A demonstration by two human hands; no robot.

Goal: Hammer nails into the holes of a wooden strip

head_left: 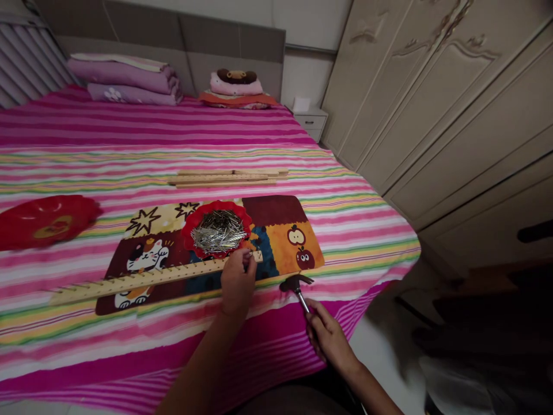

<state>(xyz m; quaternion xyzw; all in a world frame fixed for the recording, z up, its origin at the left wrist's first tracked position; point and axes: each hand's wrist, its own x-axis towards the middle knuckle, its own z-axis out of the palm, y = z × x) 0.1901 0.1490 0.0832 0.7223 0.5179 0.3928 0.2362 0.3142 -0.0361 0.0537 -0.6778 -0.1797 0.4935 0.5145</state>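
A long wooden strip studded with a row of nails lies across a colourful patchwork mat on the striped bed. My left hand rests at the strip's right end, fingers pinched together on what looks like a nail held upright there. Just behind it a red plate holds a heap of loose metal nails. My right hand is closed around the handle of a small hammer, whose dark head lies on the bedcover right of the strip.
Several more wooden strips lie stacked further back on the pink striped bedcover. Another red plate sits at the left. Folded blankets and a plush pillow are at the headboard. Wardrobe doors stand to the right.
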